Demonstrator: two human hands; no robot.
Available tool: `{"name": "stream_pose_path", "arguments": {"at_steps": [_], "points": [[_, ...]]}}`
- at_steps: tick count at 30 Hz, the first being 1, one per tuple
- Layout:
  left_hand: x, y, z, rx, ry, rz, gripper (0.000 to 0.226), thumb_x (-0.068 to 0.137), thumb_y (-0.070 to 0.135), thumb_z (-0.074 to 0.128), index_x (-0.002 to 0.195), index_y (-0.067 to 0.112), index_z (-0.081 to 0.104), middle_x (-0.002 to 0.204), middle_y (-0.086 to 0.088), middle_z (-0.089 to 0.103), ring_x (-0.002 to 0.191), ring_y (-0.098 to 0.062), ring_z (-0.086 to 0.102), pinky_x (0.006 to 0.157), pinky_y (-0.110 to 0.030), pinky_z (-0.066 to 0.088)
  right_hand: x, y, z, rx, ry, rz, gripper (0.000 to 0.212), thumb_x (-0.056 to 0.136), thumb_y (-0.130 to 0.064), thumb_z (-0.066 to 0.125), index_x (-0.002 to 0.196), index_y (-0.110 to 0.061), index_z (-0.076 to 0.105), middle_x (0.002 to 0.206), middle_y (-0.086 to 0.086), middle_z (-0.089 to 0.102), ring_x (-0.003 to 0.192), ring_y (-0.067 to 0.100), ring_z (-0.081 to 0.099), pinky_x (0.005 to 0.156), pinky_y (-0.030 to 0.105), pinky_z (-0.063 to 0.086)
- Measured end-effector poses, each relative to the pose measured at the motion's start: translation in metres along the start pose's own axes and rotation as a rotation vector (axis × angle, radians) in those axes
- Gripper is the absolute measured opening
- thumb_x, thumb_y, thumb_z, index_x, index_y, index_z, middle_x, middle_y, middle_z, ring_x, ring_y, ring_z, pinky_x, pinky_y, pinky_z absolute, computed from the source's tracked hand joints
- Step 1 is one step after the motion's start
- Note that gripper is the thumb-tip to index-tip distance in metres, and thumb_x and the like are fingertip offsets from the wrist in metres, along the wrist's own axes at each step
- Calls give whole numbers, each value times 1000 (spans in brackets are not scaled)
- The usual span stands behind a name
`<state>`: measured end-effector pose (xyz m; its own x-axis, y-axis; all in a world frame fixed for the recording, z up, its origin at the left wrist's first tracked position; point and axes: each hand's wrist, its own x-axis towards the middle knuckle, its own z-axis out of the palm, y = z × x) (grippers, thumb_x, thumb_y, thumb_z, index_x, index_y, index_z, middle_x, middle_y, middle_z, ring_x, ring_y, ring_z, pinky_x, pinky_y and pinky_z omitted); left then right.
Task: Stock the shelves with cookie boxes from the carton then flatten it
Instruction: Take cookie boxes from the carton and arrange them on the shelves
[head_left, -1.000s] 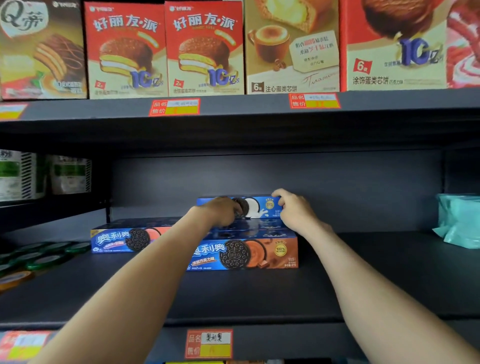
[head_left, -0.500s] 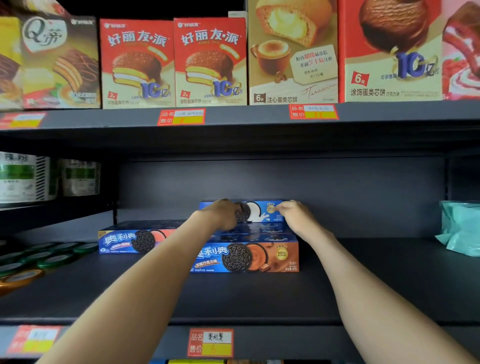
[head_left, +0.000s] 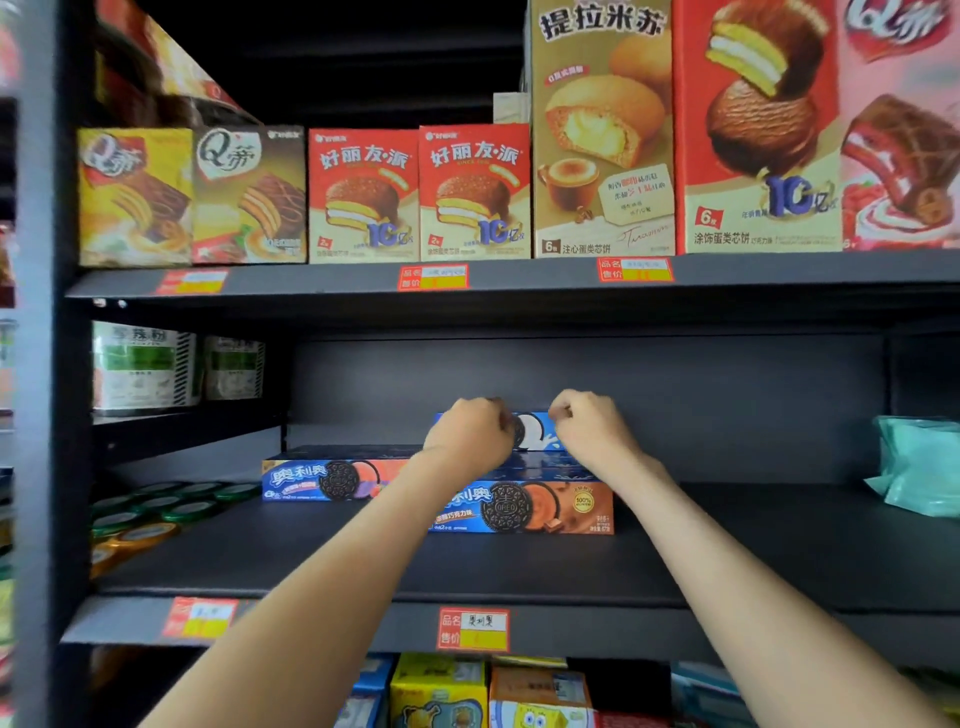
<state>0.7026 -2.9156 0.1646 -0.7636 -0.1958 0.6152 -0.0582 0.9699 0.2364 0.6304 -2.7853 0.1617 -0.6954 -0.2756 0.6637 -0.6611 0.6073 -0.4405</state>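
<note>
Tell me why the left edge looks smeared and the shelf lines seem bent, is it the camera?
Head view: the shelf upright at the left edge is blurred, while the cookie box and both hands, left hand and right hand, stay fairly sharp; the wide lens tilts the shelf edges; the middle shelf's back wall sits in deep shadow.

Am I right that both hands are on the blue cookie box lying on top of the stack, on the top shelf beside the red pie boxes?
Not quite: the head view shows the left hand and right hand on the blue cookie box atop the stack, but on the middle shelf. The red pie boxes stand on the shelf above.
</note>
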Motion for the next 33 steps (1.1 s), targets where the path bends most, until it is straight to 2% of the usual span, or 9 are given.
{"name": "stream_pose_path", "arguments": {"at_steps": [5,10,14,17,20,24,26,29,33], "points": [[-73,31,-19,-96,173,67,25,95,20,41,109,15,61,94,-11,70,89,-32,62,72,-36,49,-82,-44,-23,-49,83,-109,19,91,-15,41,92,-10,59,89,11,67,84,34,59,64,36,45],[-160,32,-14,-285,217,162,17,91,29,49,97,22,63,81,-3,71,79,-30,63,71,-37,50,-174,-44,-41,19,179,-191,11,90,-22,51,84,-15,57,81,5,65,79,30,59,67,39,47],[-220,23,25,-332,44,176,17,90,31,50,77,23,57,67,0,68,65,-24,64,66,-37,50,-241,-22,-23,16,109,-204,12,90,-21,54,80,-14,54,73,0,59,75,25,57,66,40,43],[-259,19,66,-365,-134,141,15,89,27,50,80,23,61,69,-1,70,65,-23,67,69,-37,50,-286,3,3,3,11,-159,11,90,-18,53,79,-14,52,71,-5,51,75,25,56,64,39,41],[-297,16,109,-406,-298,82,16,86,22,51,86,17,66,69,-7,70,69,-28,68,70,-38,51,-331,35,31,-3,-100,-70,11,90,-17,51,80,-14,52,75,2,56,76,31,57,64,41,44],[-353,13,176,-381,-481,68,14,86,16,52,88,7,62,83,-14,69,81,-36,65,64,-39,47,-392,81,68,-20,-266,70,12,92,-17,51,85,-8,56,76,10,60,74,33,58,63,44,45],[-382,9,211,-274,-597,7,20,90,23,49,98,9,60,94,-18,67,89,-39,62,66,-37,43,-426,105,89,3,-347,177,12,90,-18,54,85,-7,56,79,12,61,79,33,58,64,41,43],[-434,-3,266,-196,-785,-60,31,90,36,44,108,15,58,108,-17,65,100,-39,60,75,-38,46,-487,144,129,33,-500,364,10,90,-18,55,85,-10,54,79,11,60,81,33,58,61,34,32],[-512,-22,329,-208,-833,26,24,94,24,43,112,14,57,112,-12,59,94,-37,60,68,-41,47,-570,202,190,74,-644,471,9,92,-10,50,94,-5,58,80,14,60,75,35,61,58,33,34]]}}
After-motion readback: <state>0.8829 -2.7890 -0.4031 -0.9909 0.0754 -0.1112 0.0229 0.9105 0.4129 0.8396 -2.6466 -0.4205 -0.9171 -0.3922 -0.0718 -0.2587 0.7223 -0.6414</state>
